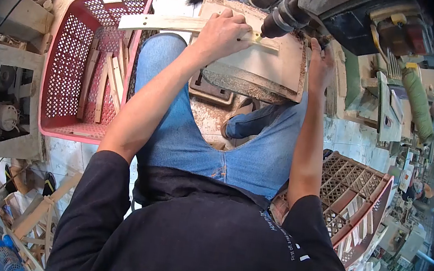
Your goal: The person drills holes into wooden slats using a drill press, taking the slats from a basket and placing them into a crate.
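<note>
My left hand [223,35] is closed over a pale wooden slat [171,23], pressing it onto the work board [269,68]. The slat has small dark holes and sticks out to the left past my knee. Right beside my left fingers, the drill chuck [280,22] points down at the slat's right part; the bit's tip is hard to make out. My right hand [321,67] is raised at the right side of the drill press [348,15], fingers partly hidden and curled around something I cannot make out.
A red plastic basket [50,69] with several wooden slats [112,80] stands left of my legs. Another basket [355,192], also holding slats, is at my right. Sawdust lies along the board's edge. Machinery [10,103] stands at far left, with a green roll [417,101] at far right.
</note>
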The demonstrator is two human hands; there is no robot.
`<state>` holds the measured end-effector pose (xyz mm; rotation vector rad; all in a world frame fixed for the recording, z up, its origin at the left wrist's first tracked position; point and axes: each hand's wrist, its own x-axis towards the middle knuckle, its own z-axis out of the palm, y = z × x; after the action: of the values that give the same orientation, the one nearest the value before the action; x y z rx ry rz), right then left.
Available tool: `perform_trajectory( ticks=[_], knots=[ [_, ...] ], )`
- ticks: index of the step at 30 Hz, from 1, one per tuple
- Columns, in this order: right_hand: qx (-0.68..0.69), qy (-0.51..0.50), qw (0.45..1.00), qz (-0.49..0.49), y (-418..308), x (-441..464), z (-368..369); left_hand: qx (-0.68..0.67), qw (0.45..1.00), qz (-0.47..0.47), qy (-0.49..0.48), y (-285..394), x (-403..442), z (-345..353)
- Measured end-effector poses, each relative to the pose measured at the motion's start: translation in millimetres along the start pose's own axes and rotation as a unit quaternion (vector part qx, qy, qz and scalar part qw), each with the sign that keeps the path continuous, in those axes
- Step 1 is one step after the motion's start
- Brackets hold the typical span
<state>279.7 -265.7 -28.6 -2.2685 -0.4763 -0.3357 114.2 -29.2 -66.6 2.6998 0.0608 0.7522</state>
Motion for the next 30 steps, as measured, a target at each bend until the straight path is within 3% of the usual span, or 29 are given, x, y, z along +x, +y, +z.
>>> perform_trajectory(
  ticks=[5,8,11,14,17,24,28,29,30],
  knots=[
    [0.037,0.008,0.999,0.012,0,-2,7,0.008,1.000,0.006,0.013,0,-3,3],
    [0.047,0.046,0.995,-0.080,26,6,20,0.003,1.000,0.000,-0.002,0,-3,2],
    [0.013,0.089,0.995,-0.051,26,3,29,-0.004,1.000,0.006,0.017,0,-4,2],
    [0.030,-0.024,0.999,0.002,-1,-6,-2,0.008,1.000,0.007,0.015,-1,-3,2],
    [0.016,-0.030,0.999,0.016,-12,-32,-22,0.001,1.000,-0.002,-0.002,-1,-3,2],
    [0.216,-0.123,0.962,0.116,-45,-97,-121,0.001,1.000,-0.006,0.001,2,-3,1],
    [0.223,-0.007,0.974,-0.037,-89,-103,-194,0.001,1.000,-0.006,-0.007,0,-4,0],
    [0.262,0.004,0.962,-0.083,-93,-96,-209,0.004,1.000,-0.004,-0.007,1,-4,0],
    [0.415,-0.025,0.894,-0.166,-98,-85,-219,0.006,1.000,-0.005,-0.010,1,-4,1]
  ],
)
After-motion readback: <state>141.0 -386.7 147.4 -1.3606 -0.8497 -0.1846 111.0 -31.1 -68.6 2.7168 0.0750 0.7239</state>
